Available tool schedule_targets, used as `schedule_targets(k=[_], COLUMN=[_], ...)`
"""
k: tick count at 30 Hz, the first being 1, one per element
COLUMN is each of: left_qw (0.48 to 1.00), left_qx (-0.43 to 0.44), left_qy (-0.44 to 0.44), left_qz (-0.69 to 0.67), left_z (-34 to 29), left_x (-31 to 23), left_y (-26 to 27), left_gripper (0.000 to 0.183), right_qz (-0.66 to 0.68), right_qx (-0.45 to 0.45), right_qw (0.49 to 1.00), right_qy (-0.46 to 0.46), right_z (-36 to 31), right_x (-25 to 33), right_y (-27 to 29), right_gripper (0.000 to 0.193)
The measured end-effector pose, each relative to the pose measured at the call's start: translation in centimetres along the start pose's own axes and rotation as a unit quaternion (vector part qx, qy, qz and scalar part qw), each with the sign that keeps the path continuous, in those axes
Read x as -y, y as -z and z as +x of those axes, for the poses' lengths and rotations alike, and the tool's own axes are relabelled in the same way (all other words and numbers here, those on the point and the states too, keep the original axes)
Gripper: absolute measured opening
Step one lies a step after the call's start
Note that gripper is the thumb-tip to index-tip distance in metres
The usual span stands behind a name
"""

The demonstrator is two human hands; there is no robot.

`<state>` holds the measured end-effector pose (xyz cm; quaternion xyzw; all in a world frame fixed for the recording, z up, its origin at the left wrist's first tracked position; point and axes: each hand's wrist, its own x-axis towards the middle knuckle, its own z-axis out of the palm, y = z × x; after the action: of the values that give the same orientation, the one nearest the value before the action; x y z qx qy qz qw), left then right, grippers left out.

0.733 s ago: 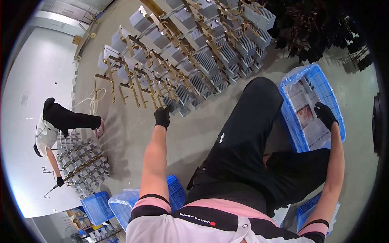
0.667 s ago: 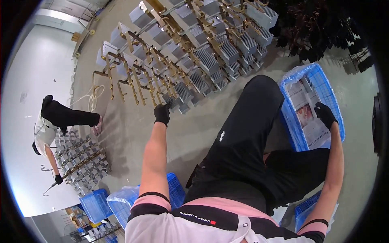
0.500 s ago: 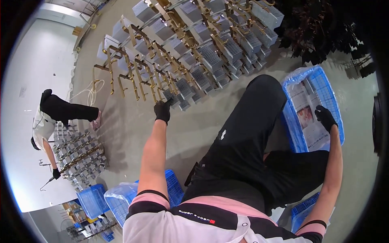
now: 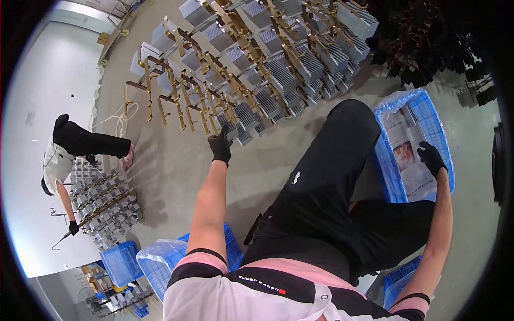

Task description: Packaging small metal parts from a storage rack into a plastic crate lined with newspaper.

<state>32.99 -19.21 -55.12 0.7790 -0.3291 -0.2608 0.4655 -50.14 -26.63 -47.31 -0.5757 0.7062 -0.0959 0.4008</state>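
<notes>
My left hand (image 4: pixel 219 147), in a black glove, is at the lower edge of a hanging rack (image 4: pixel 230 85) of brass-coloured hooks. Its thumb and finger are about a small grey finned heat sink (image 4: pixel 232 135) at the bottom of the rack. Several more finned heat sinks hang in rows above. My right hand (image 4: pixel 431 158), gloved in black too, hovers over a blue plastic basket (image 4: pixel 441 134) lined with clear film and printed paper (image 4: pixel 415 174). Its fingers are apart with nothing seen in them. Another finned piece (image 4: pixel 410 115) lies at the basket's far end.
Dark parts (image 4: pixel 423 43) hang at the far right. At left, a person (image 4: pixel 59 160) bends by another loaded rack (image 4: pixel 107 208), holding a hooked rod (image 4: pixel 63 242). Blue baskets (image 4: pixel 122 263) stand at lower left. A pale hose (image 4: pixel 122 124) lies on the floor.
My left hand has shifted slightly right and up along the rack's lower edge. My right hand stays over the basket, almost unmoved. The rack appears slightly farther right in view.
</notes>
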Motion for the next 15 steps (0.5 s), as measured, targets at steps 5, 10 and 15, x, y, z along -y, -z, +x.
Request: schedule_targets(k=[5, 10, 15], left_qw=[0.961, 0.963, 0.965], left_qx=[-0.045, 0.035, 0.111], left_qy=[0.149, 0.172, 0.112], left_qz=[-0.227, -0.203, -0.209], left_z=[-4.6, -8.6, -17.0], left_x=[-3.6, -3.4, -8.6], left_y=[-2.9, 2.1, 0.1], left_gripper=[0.051, 0.054, 0.038], right_qz=[0.016, 0.061, -0.074], right_qx=[-0.001, 0.036, -0.042], right_qw=[1.000, 0.997, 0.993], right_qy=[-0.021, -0.025, 0.085], right_z=[-1.2, 0.1, -2.8], right_x=[-1.1, 0.5, 1.5], right_y=[0.9, -0.1, 2.4], right_gripper=[0.042, 0.042, 0.042])
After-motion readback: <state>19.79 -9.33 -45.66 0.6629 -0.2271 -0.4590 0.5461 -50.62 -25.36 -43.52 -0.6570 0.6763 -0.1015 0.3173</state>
